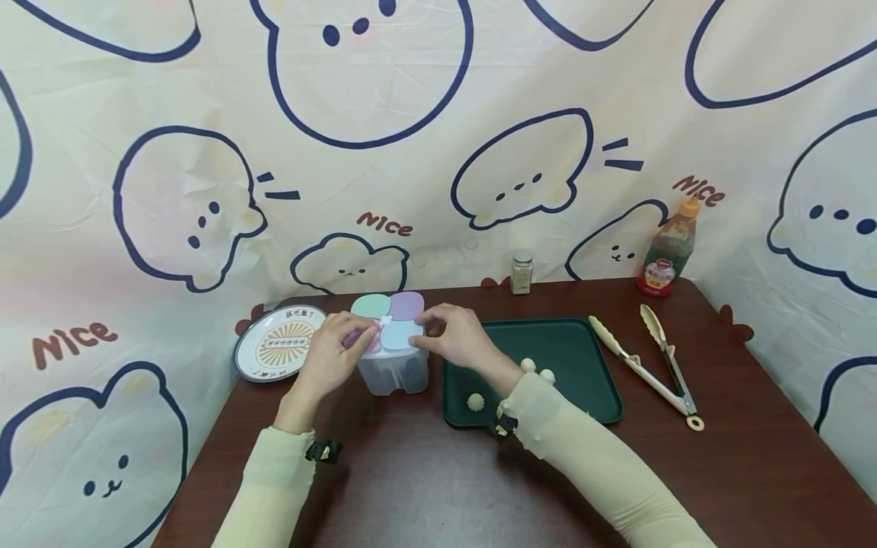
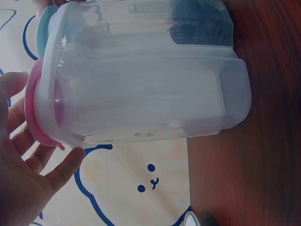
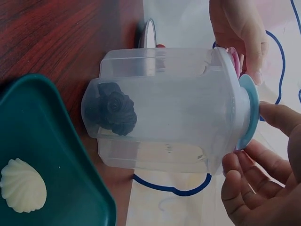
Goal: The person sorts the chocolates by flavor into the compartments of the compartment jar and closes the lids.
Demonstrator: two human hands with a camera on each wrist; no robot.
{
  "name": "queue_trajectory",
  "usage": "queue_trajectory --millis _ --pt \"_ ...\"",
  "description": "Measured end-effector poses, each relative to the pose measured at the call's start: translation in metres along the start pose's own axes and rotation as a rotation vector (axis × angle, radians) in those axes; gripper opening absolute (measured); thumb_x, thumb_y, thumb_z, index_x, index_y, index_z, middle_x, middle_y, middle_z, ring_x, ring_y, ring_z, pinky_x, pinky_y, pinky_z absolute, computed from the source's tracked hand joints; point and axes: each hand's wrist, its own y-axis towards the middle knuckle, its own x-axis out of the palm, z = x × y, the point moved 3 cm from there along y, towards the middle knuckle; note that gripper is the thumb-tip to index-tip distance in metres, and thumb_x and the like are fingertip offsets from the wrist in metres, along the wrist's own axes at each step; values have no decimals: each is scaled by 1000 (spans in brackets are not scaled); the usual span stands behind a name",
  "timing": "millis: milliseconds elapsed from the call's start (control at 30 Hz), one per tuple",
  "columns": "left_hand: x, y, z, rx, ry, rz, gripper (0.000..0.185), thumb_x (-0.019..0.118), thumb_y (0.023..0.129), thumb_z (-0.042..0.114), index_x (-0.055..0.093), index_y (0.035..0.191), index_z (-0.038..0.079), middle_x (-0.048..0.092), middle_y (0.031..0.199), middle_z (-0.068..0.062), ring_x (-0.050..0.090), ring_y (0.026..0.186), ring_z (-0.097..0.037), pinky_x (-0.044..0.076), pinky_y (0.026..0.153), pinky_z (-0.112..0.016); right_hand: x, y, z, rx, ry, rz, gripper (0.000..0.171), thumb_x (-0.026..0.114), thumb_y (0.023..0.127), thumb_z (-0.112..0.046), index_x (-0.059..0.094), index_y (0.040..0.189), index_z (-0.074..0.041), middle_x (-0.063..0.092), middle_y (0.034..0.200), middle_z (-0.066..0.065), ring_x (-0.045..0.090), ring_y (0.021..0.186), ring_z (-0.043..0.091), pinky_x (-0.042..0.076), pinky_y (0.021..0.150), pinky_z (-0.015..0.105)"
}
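A clear plastic container (image 1: 393, 369) with four pastel flap lids stands on the dark wooden table between both hands. My left hand (image 1: 358, 336) holds it from the left, fingers curled round the pink lid (image 2: 34, 117) and the thumb under the container's rim. My right hand (image 1: 421, 332) pinches the pale blue lid (image 1: 400, 333) at its edge, with the thumb on top and the fingers beneath in the right wrist view (image 3: 256, 141). Inside one compartment lies a dark rose-shaped piece (image 3: 113, 109). The green lid (image 1: 371, 306) and the purple lid (image 1: 407, 304) lie flat.
A green tray (image 1: 575, 346) to the right holds three pale shell-shaped pieces (image 1: 475, 401). Cream tongs (image 1: 651, 358) lie beyond it. A patterned plate (image 1: 277, 344) sits at the left. A spice jar (image 1: 521, 272) and a sauce bottle (image 1: 670, 251) stand at the back by the cloth.
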Motion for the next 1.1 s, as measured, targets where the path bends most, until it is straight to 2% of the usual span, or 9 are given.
queue_trajectory --millis 333,700,1100 --pt "2 -1 -2 -13 16 -23 25 63 98 31 75 111 13 70 111 -5 54 112 -24 43 96 -49 2 -2 -5 35 -34 -19 41 81 83 -39 73 115 -15 69 103 1 59 88 15 52 72 25" --pt "0 0 0 -29 16 -30 24 65 97 30 75 112 14 70 113 -5 54 114 -24 42 98 -49 2 -1 -4 38 6 -12 41 82 83 -35 73 116 -14 68 108 3 66 96 25 54 73 26" --pt "-1 0 0 -41 21 -50 26 65 97 32 75 113 15 69 115 -5 53 115 -24 42 98 -50 4 0 -4 46 6 -12 42 83 82 -32 73 118 -13 67 107 2 65 92 18 53 71 24"
